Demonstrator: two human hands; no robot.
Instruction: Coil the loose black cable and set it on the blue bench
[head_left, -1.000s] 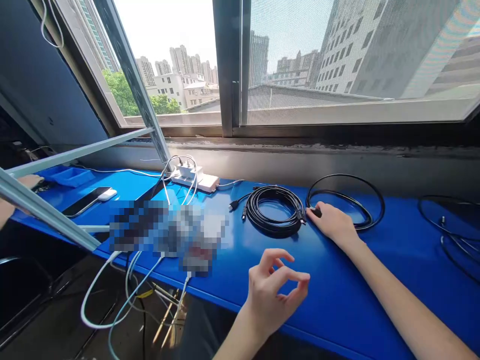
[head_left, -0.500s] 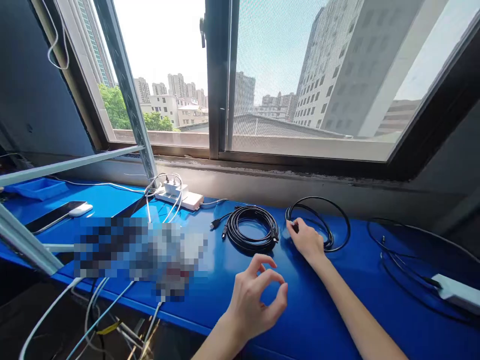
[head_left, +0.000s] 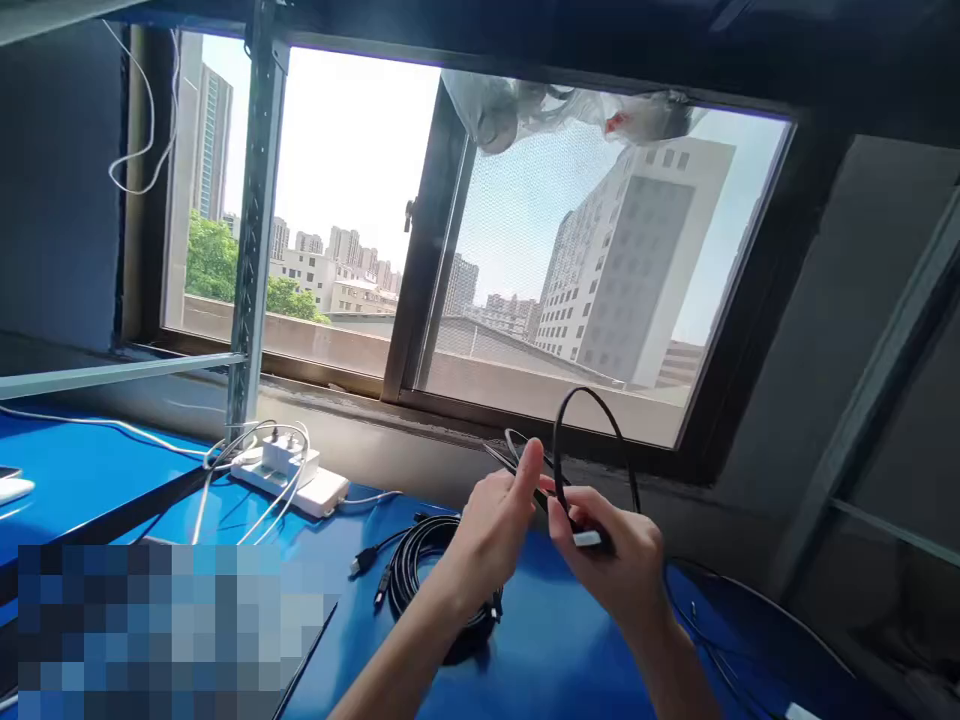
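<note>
A black cable (head_left: pixel 596 398) is raised above the blue tabletop, its loop standing up in front of the window. My right hand (head_left: pixel 611 545) is closed on it, with a pale connector end showing at the fingers. My left hand (head_left: pixel 495 520) is beside it, thumb up and fingers curled round part of the same cable. Below my left forearm a coiled black cable (head_left: pixel 409 565) lies on the table, partly hidden, with its plugs at the sides.
A white power strip (head_left: pixel 322 490) with white cords stands at the back left, near a metal shelf post (head_left: pixel 255 230). Thin cables (head_left: pixel 709 640) lie at the right. Plastic bags (head_left: pixel 495 110) hang at the window top.
The second black cable has been lifted off the table by my right hand. My left hand has moved up to it and closed on it. The view has tilted upward.
</note>
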